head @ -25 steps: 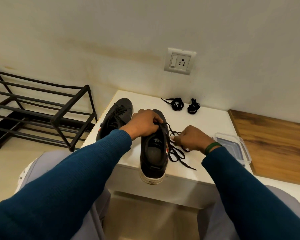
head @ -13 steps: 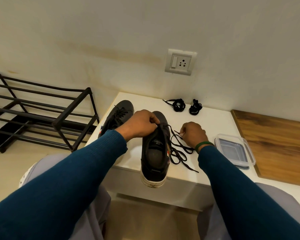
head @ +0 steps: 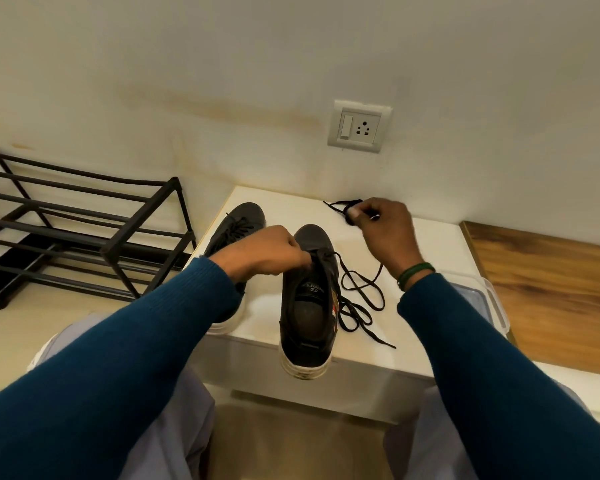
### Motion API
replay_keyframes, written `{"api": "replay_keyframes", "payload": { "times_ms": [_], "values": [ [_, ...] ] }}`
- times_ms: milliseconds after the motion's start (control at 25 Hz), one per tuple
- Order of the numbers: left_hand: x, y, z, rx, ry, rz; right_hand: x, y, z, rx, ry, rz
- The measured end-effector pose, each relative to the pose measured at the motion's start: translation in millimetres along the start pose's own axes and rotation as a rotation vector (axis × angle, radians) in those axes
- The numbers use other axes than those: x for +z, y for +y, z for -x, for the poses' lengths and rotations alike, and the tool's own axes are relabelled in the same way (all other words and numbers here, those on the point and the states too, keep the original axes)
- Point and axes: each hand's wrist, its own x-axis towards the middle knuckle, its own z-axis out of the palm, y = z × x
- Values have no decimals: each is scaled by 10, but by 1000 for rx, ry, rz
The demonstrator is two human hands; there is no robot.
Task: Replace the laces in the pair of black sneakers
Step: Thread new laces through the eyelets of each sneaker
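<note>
Moved since half a second ago: right hand (head: 385, 233), from just beside the near sneaker to the back of the desk (head: 284, 209), close to the wall. The loose lace is drawn out longer across the desk top. Left hand and both shoes unchanged.

Item 1, near sneaker (head: 305, 306): black, white sole, heel overhanging the desk's front edge. Judged light and fairly stiff, and easily steadied at the tongue or the eyelet row. Left hand (head: 267, 252) grips it there, fingers curled.

Item 2, loose lace (head: 382, 301): thin, limp, prone to tangling, lying in loops just right of that sneaker. Best taken at its hard tip. One strand rises under the right wrist. The right hand's fingertips are pinched shut on a dark end, judged to be this lace, though that is not certain.

Item 3, second sneaker (head: 236, 230): to the left, laced.

Item 4, coiled lace (head: 343, 206): partly hidden beneath the right hand.

Surroundings: clear plastic container (head: 489, 299) at the desk's right edge; wooden surface (head: 551, 289) beyond; black shoe rack (head: 84, 216) at left; wall socket (head: 359, 126) above.
</note>
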Motion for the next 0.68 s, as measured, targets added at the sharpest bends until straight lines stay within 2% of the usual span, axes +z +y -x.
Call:
{"api": "replay_keyframes", "payload": {
  "times_ms": [40, 120, 240, 320, 400, 480, 680],
  "values": [
    [41, 40, 40, 2, -32, -68, 71, -30, 60, -25, -96, 67],
    [166, 102, 73, 30, 20, -230, 207, -72, 154, -26, -262, 157],
    [269, 104, 45, -9, 177, -306, 347, -80, 206, 34, -333, 207],
    [203, 56, -4, -77, 171, -113, 408, -90, 221, 59, -328, 226],
    [98, -2, -26, -182, 130, 241, 460, -112, 243, 43, -349, 296],
    [35, -20, 8, -264, 85, 465, 514, -127, 279, 22, -374, 340],
    [17, -58, 11, -251, 47, 482, 592, -109, 330, 38, -363, 306]
  ]
}}
